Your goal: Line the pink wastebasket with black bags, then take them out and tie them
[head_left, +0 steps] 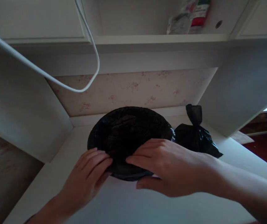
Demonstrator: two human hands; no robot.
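Note:
A round bin stands on the white surface, lined with a black trash bag whose edge is folded over the rim. My left hand grips the bag at the near left of the rim, fingers over the edge. At the near right, my right hand holds the rim and bag, fingers inside and thumb outside. The bin's body is mostly hidden. Just right of it, a second black plastic bag sits with its top knotted.
A white cable hangs in a loop at upper left. Above is a white shelf with a clear packet and a red-labelled item. White side panels flank the surface; flowered wallpaper covers the back.

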